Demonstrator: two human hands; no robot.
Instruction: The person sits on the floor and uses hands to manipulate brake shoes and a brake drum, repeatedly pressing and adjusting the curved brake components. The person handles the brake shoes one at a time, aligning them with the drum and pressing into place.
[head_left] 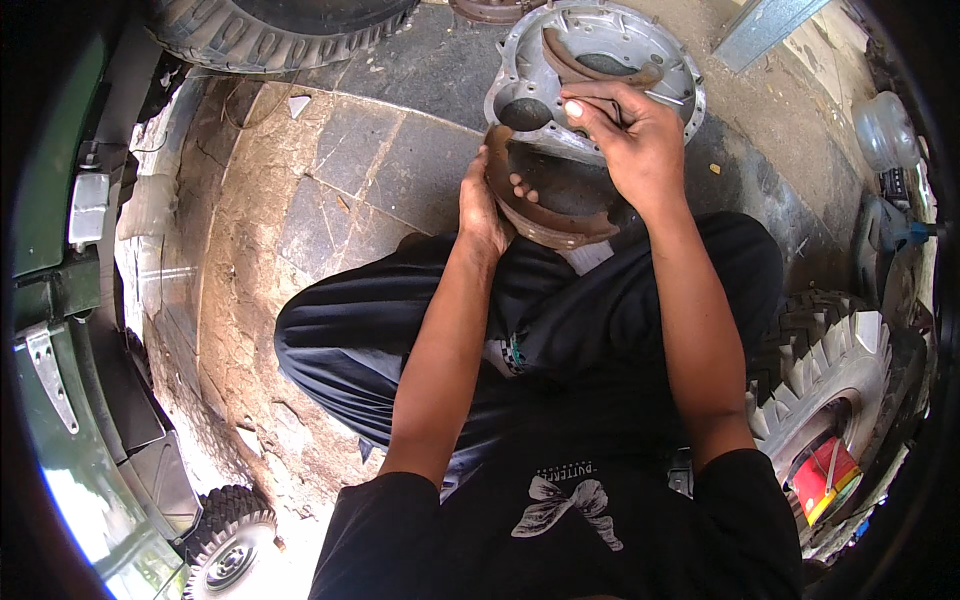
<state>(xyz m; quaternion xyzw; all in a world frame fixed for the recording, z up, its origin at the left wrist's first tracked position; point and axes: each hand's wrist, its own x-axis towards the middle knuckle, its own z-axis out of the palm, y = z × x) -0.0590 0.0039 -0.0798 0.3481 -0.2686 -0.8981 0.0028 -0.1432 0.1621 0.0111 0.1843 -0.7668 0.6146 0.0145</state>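
My left hand (482,208) is wrapped round a rusty, curved brake shoe (552,226), its fingertips showing on the inner side of the curve. The shoe is tilted above my crossed legs. My right hand (640,140) is closed in a pinch above and to the right of it, apart from the shoe. A thin metal rod (666,98) sticks out of that hand on the right; the rest of it is mostly hidden by the fingers. Just beyond the hands lies a round cast-metal housing (510,75). Another rusty brake shoe (575,66) rests in it.
A big tyre (290,45) lies at the far left, and a metal post (765,35) stands at the far right. To my right are another tyre (820,370), a red-yellow tin (825,480) and a clear plastic bottle (886,132). A green vehicle (60,420) borders the left.
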